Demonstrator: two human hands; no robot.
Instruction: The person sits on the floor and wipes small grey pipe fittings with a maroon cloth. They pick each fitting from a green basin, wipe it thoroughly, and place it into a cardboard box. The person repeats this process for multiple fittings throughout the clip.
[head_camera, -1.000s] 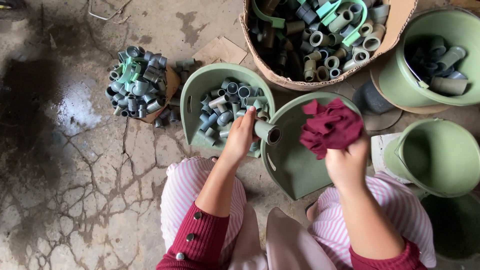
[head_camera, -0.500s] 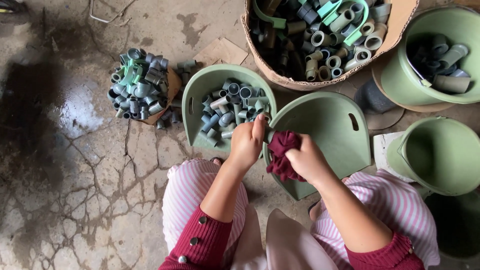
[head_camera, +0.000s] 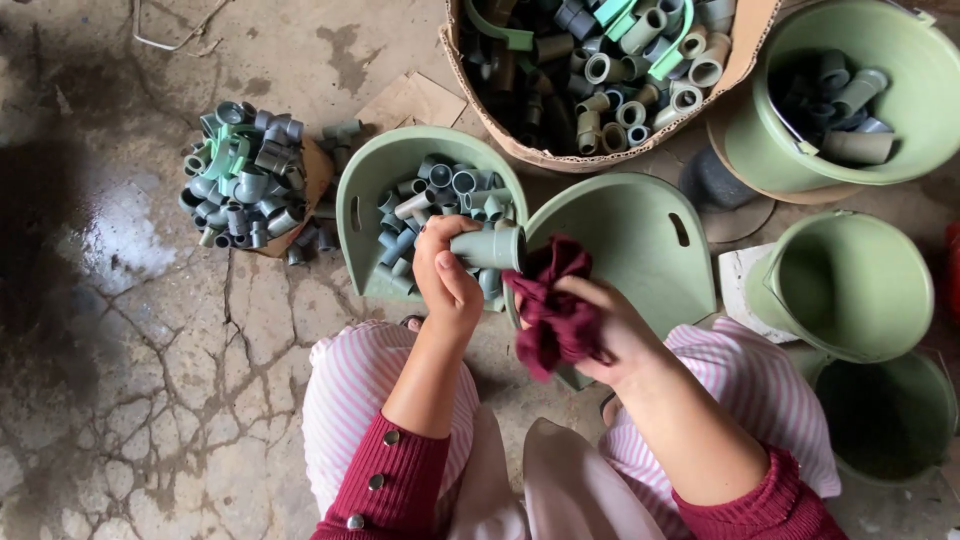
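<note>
pipe fitting (head_camera: 487, 247) in left hand (head_camera: 445, 275), rag (head_camera: 553, 310) in right hand (head_camera: 615, 335).

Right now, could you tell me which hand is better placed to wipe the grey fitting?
Probably the right hand: it holds the dark red cloth beside the grey fitting, which the left hand grips.

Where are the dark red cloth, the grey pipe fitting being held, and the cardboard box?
dark red cloth (head_camera: 552, 318), head view, middle of the bunched fabric.
grey pipe fitting (head_camera: 487, 248), head view, its outer wall.
cardboard box (head_camera: 588, 157), head view, front rim.
</note>
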